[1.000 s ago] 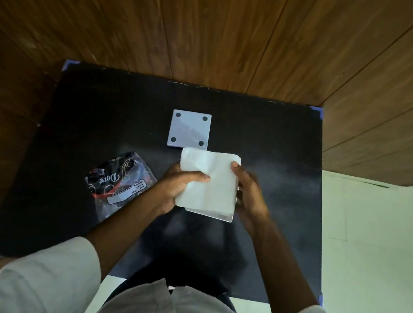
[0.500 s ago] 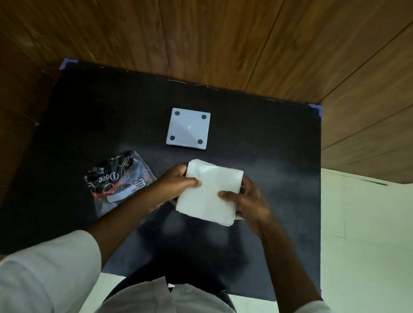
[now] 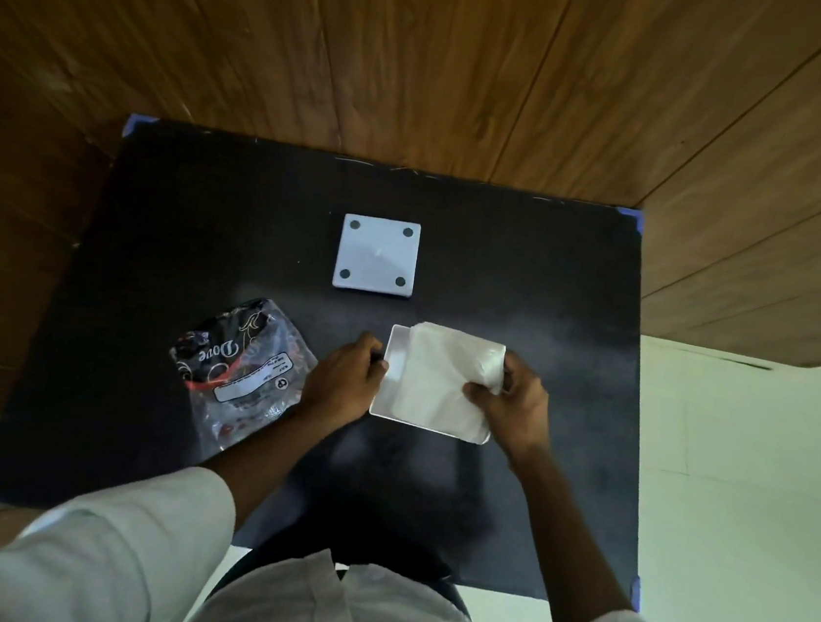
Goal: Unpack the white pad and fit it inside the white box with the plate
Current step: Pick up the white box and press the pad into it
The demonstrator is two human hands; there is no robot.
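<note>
A shallow white box lies on the black table mat, in front of me. The white pad lies over most of it, shifted to the right so that the box's left strip shows. My right hand pinches the pad's right edge, which is crumpled up. My left hand holds the box's left rim. The white square plate with four dark corner holes lies flat farther back, apart from the box.
A crumpled dark printed plastic wrapper lies left of my left hand. The black mat ends at wooden wall panels behind and a pale floor to the right.
The pad was held up in both hands over the box; it has come down onto the box and slid right, which uncovers the box's left side. My left hand has shifted to the box rim.
</note>
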